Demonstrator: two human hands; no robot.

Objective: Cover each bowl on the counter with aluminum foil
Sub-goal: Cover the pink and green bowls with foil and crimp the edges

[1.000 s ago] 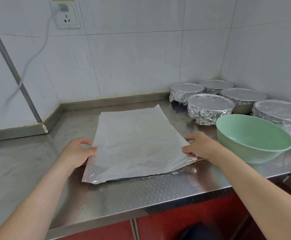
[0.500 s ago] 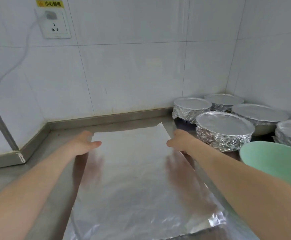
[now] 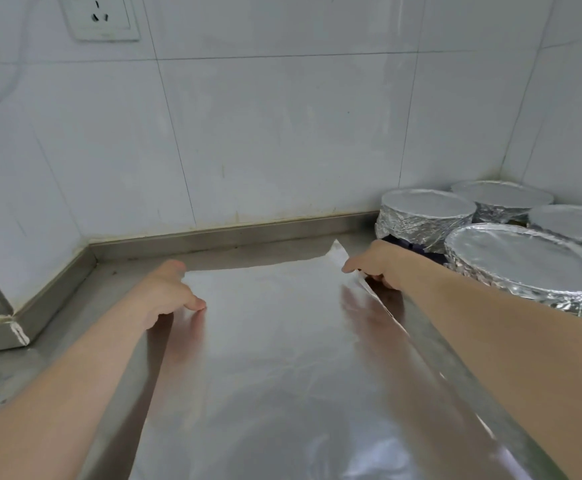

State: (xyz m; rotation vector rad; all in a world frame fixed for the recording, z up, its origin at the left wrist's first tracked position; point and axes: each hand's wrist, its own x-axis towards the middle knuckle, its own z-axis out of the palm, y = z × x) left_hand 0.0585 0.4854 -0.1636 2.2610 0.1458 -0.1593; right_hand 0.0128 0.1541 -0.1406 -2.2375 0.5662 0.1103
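Foil sheet [image 3: 275,348] flat mid-surface [image 3: 57,344] — thin, light, crease-prone, likely tears — left hand [image 3: 173,292] pinches its 10 o'clock corner, right hand [image 3: 381,266] the lifted 2 o'clock corner; corners look the best hold.

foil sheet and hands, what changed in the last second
The left hand and right hand let go of the near corners of the sheet and reached to its far end. The right now pinches the far right edge and lifts it; the left thumb rests on the far left edge. The sheet stayed on the counter; the covered bowls did not move.
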